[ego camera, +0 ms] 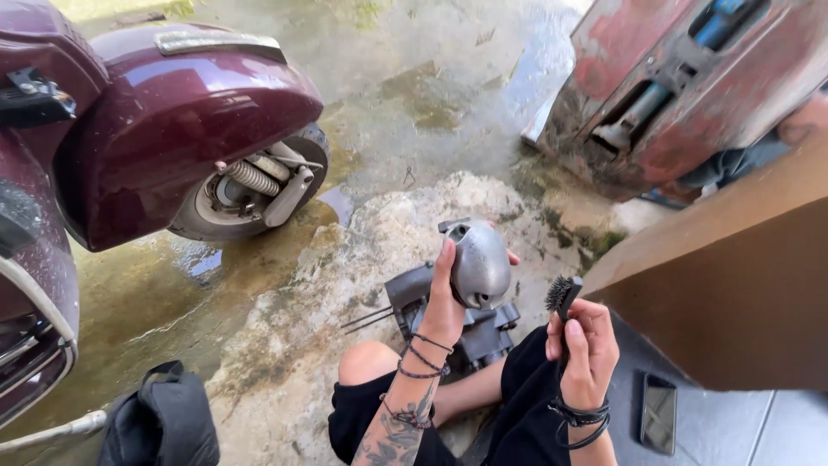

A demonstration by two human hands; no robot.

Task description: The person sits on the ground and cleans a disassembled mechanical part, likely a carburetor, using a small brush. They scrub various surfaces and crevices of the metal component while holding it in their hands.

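Wet, stained concrete floor (414, 103) stretches out here, with a rough pale patch of broken cement (345, 267) where the person sits in black shorts, knees up.

The left hand (444, 306) holds up a rounded grey metal engine cover (479, 263), fingers closed around its left edge with the thumb up along the side. The cover's long axis runs roughly upright, its domed face turned toward the right hand and its flanged end pointing up and away from the person. The right hand (586, 349) has its fingers wrapped shut around the handle of a small black wire brush (562, 295), bristles up, just beside the cover but not touching it.

Directly behind and below the cover, on the floor between the knees, sits a dark engine block (414, 298) with thin rods sticking out to the left.

Farther out, a maroon scooter (172, 121) stands at the left, its rear wheel (250, 194) near the cement patch. A black bag (164, 418) lies at lower left. On the right, a brown wooden panel (733, 293) crowds close to the brush hand, a black phone (659, 412) lies on the grey tiles beneath it, and a rusty red metal body (690, 86) leans beyond.
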